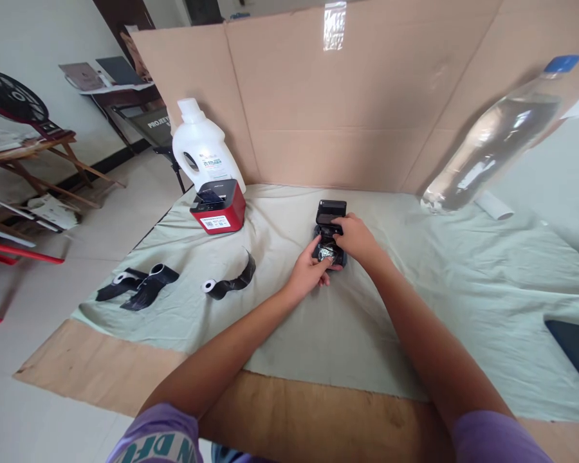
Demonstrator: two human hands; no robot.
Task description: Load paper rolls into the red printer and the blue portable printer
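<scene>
A small black device (338, 256) with its flip-up lid (331, 208) raised sits on the green cloth, at the middle of the head view. Its kind is not clear; it looks like a portable printer. Something shiny and crinkled, like clear film (326, 253), shows in its open body. My left hand (307, 272) is closed around the device's left and near side, thumb over the shiny part. From the right, my right hand (358, 239) grips the device, its fingertips near the lid's hinge. Those fingertips partly cover the inside.
To the left lie a partly unrolled black ribbon roll (230, 285) and two more black rolls (150, 283). Behind them stand a red-and-black box-shaped device (224, 209) and a white jug (203, 145). A large clear bottle (495, 148) leans against the cardboard wall (328, 96); a dark flat object (576, 344) lies right.
</scene>
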